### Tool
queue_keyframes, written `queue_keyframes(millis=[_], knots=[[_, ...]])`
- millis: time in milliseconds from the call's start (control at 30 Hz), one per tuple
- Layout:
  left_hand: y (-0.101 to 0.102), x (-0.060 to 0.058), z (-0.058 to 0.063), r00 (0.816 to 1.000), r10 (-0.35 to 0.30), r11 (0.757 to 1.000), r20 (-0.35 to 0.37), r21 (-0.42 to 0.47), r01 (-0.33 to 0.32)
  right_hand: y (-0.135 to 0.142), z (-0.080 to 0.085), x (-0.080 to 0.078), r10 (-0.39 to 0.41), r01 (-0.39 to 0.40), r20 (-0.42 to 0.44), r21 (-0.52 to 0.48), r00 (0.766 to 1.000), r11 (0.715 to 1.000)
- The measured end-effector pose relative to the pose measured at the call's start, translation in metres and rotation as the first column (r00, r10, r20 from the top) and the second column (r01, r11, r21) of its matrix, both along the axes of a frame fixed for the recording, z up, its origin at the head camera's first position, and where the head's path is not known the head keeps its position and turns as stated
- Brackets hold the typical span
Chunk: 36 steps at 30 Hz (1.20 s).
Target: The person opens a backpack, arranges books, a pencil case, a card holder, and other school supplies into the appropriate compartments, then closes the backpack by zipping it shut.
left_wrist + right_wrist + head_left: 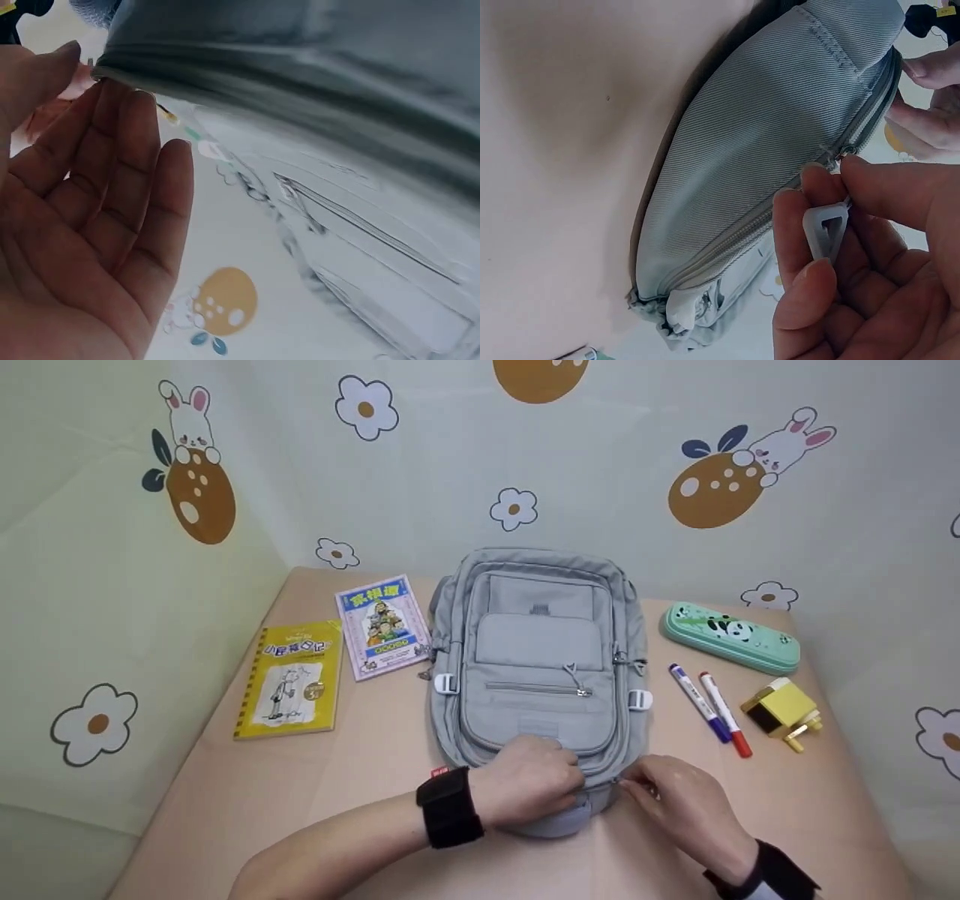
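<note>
A grey backpack [538, 641] lies on its back with its bottom end toward me. At that end my left hand [525, 781] pinches the fabric edge beside the zipper between thumb and fingers, as the left wrist view also shows at the bag's edge [225, 97]. My right hand [686, 802] is at the lower right corner of the bag. Seen from the right wrist, its fingers pinch the zipper pull [825, 231], which has a pale triangular loop. The zipper [727, 251] runs along the bag's side and looks closed beyond the slider [846, 152].
Left of the bag lie a yellow book [292, 679] and a pink-bordered book [384, 626]. To its right are a green panda pencil case [731, 637], a blue marker [699, 703], a red marker [725, 714] and a yellow pencil sharpener [784, 709]. Patterned cloth walls [442, 472] enclose the table.
</note>
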<state>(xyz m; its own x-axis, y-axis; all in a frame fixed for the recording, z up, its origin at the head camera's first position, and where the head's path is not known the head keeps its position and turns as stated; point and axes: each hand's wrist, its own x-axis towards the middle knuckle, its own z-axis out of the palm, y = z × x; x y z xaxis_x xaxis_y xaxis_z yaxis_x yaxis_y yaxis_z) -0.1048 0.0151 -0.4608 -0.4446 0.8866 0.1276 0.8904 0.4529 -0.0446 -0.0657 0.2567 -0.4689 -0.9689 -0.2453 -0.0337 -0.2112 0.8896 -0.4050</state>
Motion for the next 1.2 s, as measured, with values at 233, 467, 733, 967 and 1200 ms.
queue_keyframes(millis=[233, 467, 733, 967, 1200], knots=[[0.014, 0.003, -0.005, 0.995, 0.056, 0.998, -0.079, 0.012, -0.056, 0.000, 0.000, 0.001, -0.009, 0.008, -0.005, -0.006, 1.000, 1.000], [0.018, 0.005, -0.007, 0.994, 0.082, 0.996, -0.077, -0.036, -0.085, 0.004, -0.002, 0.000, 0.003, -0.003, -0.009, -0.026, 1.000, 1.000], [0.018, 0.005, -0.008, 0.995, 0.058, 0.998, -0.080, -0.017, -0.059, 0.022, -0.010, -0.009, -0.004, 0.002, -0.048, -0.052, 0.999, 0.999], [0.017, 0.005, -0.008, 0.997, 0.046, 0.999, -0.067, -0.014, -0.047, 0.046, -0.026, -0.028, -0.076, 0.072, -0.056, -0.076, 0.996, 0.995], [0.018, 0.005, -0.007, 0.998, 0.058, 0.998, -0.030, -0.027, -0.058, 0.051, -0.029, -0.037, -0.084, 0.080, -0.055, -0.063, 0.995, 0.995]])
